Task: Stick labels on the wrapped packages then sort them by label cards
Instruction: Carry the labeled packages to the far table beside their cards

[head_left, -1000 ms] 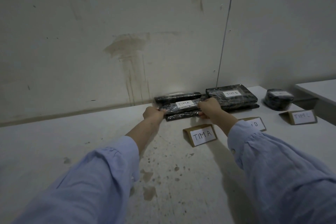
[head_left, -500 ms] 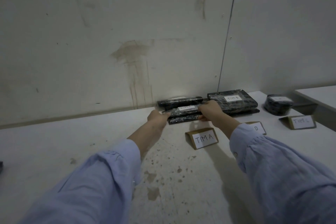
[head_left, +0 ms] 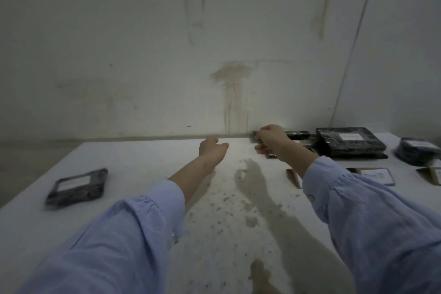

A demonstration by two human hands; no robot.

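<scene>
Several long black wrapped packages (head_left: 298,135) lie stacked against the wall. My right hand (head_left: 272,141) curls over their left end and hides most of them, with the thumb under the stack's front edge. My left hand (head_left: 212,150) hovers to the left of the stack, apart from it, loosely curled and holding nothing. A flat black package with a white label (head_left: 350,143) lies to the right of the stack, and a round labelled package (head_left: 417,153) further right. Another labelled package (head_left: 76,186) lies alone at the table's left.
Folded cardboard label cards stand in front of the packages: one (head_left: 293,178) half hidden by my right sleeve, one (head_left: 377,175) to its right, one (head_left: 432,174) at the frame's edge. The stained white table (head_left: 143,162) butts against the wall.
My left hand has let go of the long package and drawn away to the left. My right hand stays on the stack. The view has swung left, revealing the lone package.
</scene>
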